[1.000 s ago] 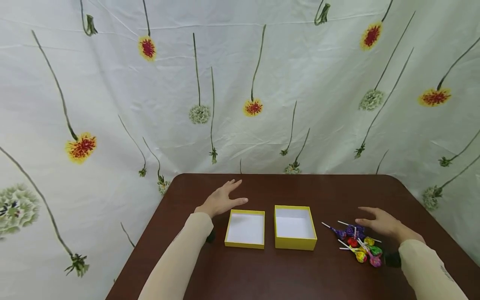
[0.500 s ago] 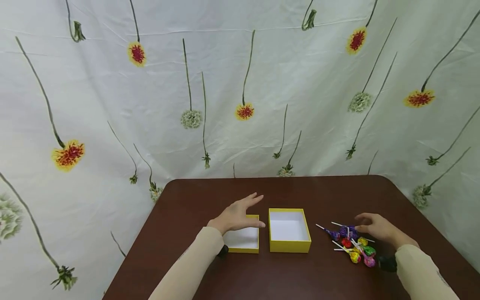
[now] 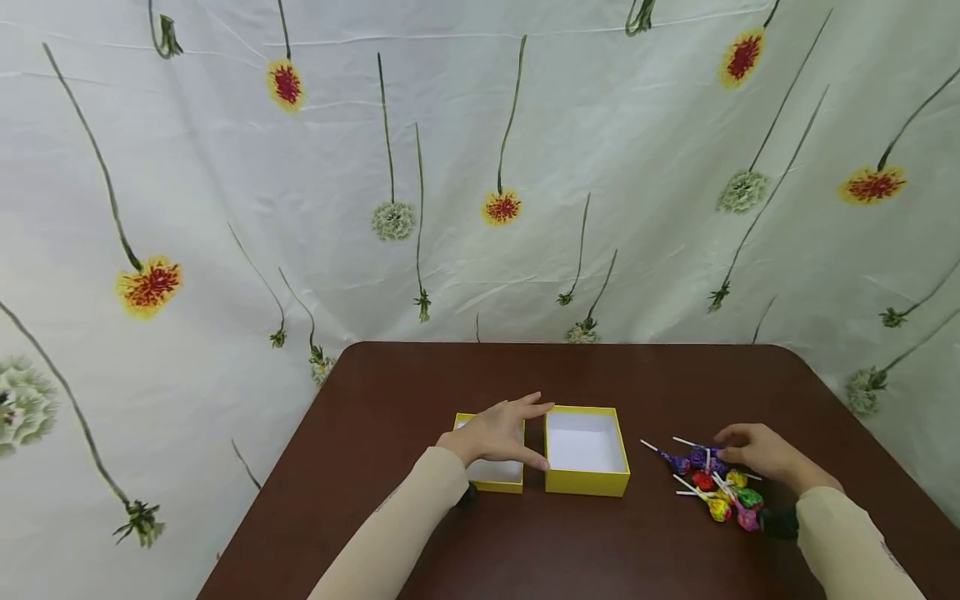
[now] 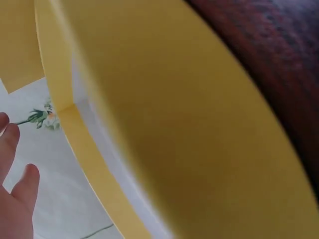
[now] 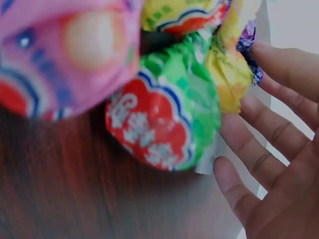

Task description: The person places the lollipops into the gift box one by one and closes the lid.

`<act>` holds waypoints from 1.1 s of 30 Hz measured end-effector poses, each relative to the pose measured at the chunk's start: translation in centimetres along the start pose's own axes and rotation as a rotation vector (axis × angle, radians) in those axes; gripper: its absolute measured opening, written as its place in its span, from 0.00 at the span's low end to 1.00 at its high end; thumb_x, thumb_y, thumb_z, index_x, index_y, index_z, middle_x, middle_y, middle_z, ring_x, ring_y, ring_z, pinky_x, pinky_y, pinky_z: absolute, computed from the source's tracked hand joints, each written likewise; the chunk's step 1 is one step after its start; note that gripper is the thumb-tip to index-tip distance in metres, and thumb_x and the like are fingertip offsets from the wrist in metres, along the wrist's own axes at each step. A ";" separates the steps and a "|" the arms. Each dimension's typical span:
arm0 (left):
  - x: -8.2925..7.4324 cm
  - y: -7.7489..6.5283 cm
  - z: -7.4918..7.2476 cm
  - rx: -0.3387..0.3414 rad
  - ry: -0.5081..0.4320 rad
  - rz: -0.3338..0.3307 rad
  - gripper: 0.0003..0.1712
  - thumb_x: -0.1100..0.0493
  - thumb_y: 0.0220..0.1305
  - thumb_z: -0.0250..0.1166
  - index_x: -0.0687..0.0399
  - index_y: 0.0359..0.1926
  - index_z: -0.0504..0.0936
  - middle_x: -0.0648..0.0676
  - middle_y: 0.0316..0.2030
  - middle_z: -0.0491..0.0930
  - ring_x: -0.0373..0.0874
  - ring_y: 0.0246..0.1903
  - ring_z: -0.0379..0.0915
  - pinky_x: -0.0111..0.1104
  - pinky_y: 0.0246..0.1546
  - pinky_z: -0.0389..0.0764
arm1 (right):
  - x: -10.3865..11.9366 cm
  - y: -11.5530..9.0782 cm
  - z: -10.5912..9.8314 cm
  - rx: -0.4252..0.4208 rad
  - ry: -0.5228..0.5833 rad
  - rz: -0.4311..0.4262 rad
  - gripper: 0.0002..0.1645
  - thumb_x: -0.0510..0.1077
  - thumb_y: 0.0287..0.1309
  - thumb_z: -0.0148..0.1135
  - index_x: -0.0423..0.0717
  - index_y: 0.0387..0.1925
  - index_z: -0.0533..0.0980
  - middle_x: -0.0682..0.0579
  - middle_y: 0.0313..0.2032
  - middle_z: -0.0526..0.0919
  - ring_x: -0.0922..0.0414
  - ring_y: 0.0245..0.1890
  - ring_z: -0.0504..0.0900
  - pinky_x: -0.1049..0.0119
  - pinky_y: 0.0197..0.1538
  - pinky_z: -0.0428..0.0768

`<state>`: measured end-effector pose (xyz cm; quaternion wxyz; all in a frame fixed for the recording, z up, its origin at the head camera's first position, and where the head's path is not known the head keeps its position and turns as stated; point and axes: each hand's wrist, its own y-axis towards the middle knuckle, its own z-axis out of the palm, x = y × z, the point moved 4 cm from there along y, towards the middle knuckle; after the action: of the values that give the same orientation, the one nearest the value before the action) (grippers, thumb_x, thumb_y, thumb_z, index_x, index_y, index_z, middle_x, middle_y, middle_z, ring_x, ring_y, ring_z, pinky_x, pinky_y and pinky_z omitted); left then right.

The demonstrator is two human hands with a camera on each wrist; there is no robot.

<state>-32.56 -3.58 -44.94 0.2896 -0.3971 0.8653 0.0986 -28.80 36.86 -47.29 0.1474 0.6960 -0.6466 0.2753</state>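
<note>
My left hand [image 3: 497, 435] reaches over the shallow yellow box lid [image 3: 498, 487], its fingers spread and its thumb and fingertips right at the left side of the deeper yellow box [image 3: 588, 483]. Both are white inside, open side up. In the left wrist view the lid's wall [image 4: 164, 109] fills most of the picture, with a few fingers [image 4: 26, 186] at the left edge. My right hand [image 3: 776, 458] is at the lollipop pile, fingertips by the purple lollipops [image 3: 701, 458]. In the right wrist view its fingers are loosely bent beside the green lollipop [image 5: 202, 104] and yellow wrappers.
Red [image 3: 702, 481], yellow and pink lollipops [image 3: 747, 518] lie in the same pile, white sticks pointing various ways. Everything sits on a dark brown table [image 3: 585, 550] with rounded far corners. A flower-printed white cloth [image 3: 465, 158] hangs behind it.
My left hand has moved right from beside the lid, across it, to the deeper box's left edge. My right hand has lowered toward the purple lollipops, its fingers bending more.
</note>
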 end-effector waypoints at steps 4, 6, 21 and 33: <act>-0.1 -0.1 0.4 0.013 0.005 0.012 0.54 0.36 0.51 0.76 0.38 0.76 0.62 0.53 0.79 0.50 0.56 0.73 0.61 0.52 0.70 0.67 | -0.1 0.2 0.1 0.003 -0.016 0.007 0.17 0.40 0.63 0.64 0.30 0.48 0.78 0.39 0.41 0.82 0.50 0.39 0.79 0.50 0.43 0.84; -0.2 0.0 0.5 0.015 0.017 0.020 0.53 0.36 0.52 0.75 0.38 0.76 0.63 0.52 0.79 0.51 0.57 0.76 0.53 0.54 0.72 0.63 | -0.1 0.2 0.2 0.001 -0.015 0.012 0.16 0.39 0.64 0.63 0.31 0.48 0.78 0.39 0.40 0.82 0.50 0.38 0.79 0.50 0.43 0.84; 0.1 -0.2 1.1 0.013 -0.003 -0.021 0.50 0.36 0.52 0.75 0.41 0.74 0.68 0.46 0.78 0.53 0.48 0.78 0.49 0.51 0.78 0.50 | -0.1 0.2 0.2 -0.010 0.016 0.007 0.15 0.41 0.64 0.64 0.32 0.46 0.79 0.43 0.38 0.82 0.52 0.37 0.77 0.56 0.39 0.82; 0.2 -0.2 1.3 0.012 -0.051 -0.020 0.50 0.37 0.51 0.76 0.42 0.73 0.68 0.50 0.79 0.53 0.50 0.77 0.51 0.51 0.74 0.61 | -0.1 0.1 -0.1 -0.013 0.031 0.015 0.17 0.41 0.66 0.62 0.28 0.47 0.78 0.41 0.38 0.82 0.52 0.37 0.79 0.55 0.40 0.82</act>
<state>-31.97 -3.33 -46.05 0.3149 -0.4014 0.8541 0.1009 -28.96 36.96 -47.33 0.1600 0.6859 -0.6510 0.2831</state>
